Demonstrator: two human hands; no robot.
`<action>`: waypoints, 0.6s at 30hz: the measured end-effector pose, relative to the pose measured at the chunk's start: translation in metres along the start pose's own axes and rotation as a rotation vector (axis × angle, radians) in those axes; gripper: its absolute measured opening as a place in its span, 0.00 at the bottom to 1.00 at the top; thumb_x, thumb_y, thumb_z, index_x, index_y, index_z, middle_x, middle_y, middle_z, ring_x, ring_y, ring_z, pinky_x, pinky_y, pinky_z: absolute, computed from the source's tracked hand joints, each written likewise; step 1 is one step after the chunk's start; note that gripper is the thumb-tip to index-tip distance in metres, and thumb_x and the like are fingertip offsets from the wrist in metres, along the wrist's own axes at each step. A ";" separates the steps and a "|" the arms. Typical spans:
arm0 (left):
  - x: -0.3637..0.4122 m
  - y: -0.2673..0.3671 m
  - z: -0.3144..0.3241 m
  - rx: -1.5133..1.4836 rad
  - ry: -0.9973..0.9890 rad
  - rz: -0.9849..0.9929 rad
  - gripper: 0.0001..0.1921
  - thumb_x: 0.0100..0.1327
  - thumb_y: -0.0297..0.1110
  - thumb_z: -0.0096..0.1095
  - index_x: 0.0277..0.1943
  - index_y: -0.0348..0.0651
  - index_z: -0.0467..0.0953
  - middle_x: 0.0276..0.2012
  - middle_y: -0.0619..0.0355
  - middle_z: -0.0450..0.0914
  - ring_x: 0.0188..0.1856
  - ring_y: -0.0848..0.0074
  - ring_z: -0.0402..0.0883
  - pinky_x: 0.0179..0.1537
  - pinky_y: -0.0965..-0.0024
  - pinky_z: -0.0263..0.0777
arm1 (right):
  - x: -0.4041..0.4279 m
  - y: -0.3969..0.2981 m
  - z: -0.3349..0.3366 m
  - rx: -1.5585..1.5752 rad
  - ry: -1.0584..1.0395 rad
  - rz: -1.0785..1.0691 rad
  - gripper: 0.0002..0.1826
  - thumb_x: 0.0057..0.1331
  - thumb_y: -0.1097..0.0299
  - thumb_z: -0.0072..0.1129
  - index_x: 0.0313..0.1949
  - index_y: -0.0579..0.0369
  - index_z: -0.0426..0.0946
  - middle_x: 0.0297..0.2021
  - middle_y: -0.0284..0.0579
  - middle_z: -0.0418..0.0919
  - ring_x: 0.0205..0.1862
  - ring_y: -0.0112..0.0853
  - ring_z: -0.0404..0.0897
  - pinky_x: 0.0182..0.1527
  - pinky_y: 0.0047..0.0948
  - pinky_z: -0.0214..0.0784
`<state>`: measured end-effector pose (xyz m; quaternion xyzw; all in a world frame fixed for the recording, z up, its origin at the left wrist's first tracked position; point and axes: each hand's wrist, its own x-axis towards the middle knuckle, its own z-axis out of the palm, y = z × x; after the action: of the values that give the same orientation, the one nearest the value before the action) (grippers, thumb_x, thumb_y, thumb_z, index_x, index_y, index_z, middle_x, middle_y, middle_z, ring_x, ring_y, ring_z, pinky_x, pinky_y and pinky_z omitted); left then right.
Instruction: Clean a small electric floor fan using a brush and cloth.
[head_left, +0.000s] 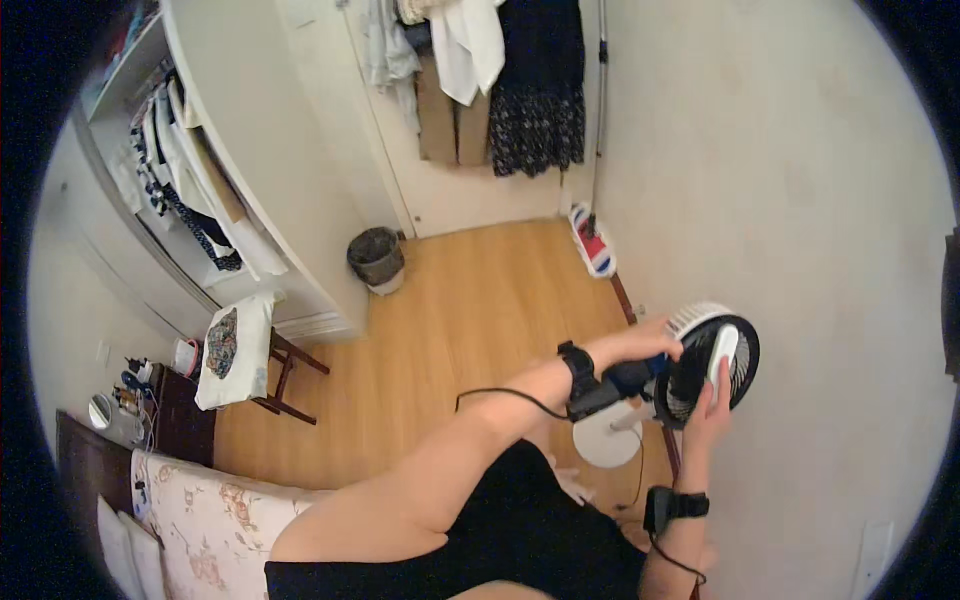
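Note:
A round electric fan (742, 375) with a white and black housing stands beside the wall, above its round white base (606, 442). My left hand (649, 341) grips the upper left part of the fan's rim. My right hand (707, 416) has its fingers on a white oblong piece (723, 352) lying across the fan's face; whether that piece is part of the fan is unclear. A dark blue and black object (630, 381) sits under my left wrist, partly hidden, and I cannot tell what it is. Both wrists wear black strapped devices with cables.
A flat mop (592, 244) leans in the corner near the door with hanging clothes (536, 90). Left of it are a lined waste bin (376, 259), an open wardrobe (247, 150), a stool with a white cover (259, 345), a dark nightstand (184, 420) and a bed (217, 525).

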<state>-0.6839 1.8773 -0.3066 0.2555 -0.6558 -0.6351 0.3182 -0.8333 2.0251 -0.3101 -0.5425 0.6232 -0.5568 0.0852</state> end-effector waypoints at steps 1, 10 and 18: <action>0.001 -0.013 -0.006 -0.035 0.048 -0.014 0.24 0.50 0.36 0.69 0.49 0.31 0.77 0.36 0.55 0.83 0.39 0.74 0.80 0.42 0.70 0.74 | -0.002 -0.002 0.001 -0.021 -0.061 0.021 0.24 0.77 0.73 0.45 0.71 0.57 0.65 0.67 0.55 0.72 0.67 0.42 0.73 0.66 0.34 0.64; -0.011 -0.003 -0.003 0.074 0.088 -0.146 0.25 0.49 0.39 0.69 0.50 0.35 0.77 0.39 0.55 0.82 0.42 0.73 0.78 0.45 0.70 0.72 | -0.080 0.054 -0.040 -0.029 -0.177 0.124 0.24 0.76 0.79 0.43 0.71 0.64 0.65 0.70 0.52 0.69 0.69 0.38 0.70 0.68 0.32 0.61; 0.003 -0.041 -0.017 -0.019 0.007 -0.252 0.37 0.50 0.47 0.70 0.61 0.33 0.74 0.49 0.49 0.83 0.52 0.64 0.80 0.55 0.65 0.73 | -0.059 0.020 -0.015 -0.262 -0.182 -0.051 0.25 0.73 0.69 0.55 0.69 0.42 0.72 0.54 0.57 0.81 0.52 0.51 0.81 0.54 0.41 0.74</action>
<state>-0.6755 1.8611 -0.3471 0.3348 -0.6114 -0.6755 0.2405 -0.8327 2.0754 -0.3498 -0.6130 0.6662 -0.4211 0.0554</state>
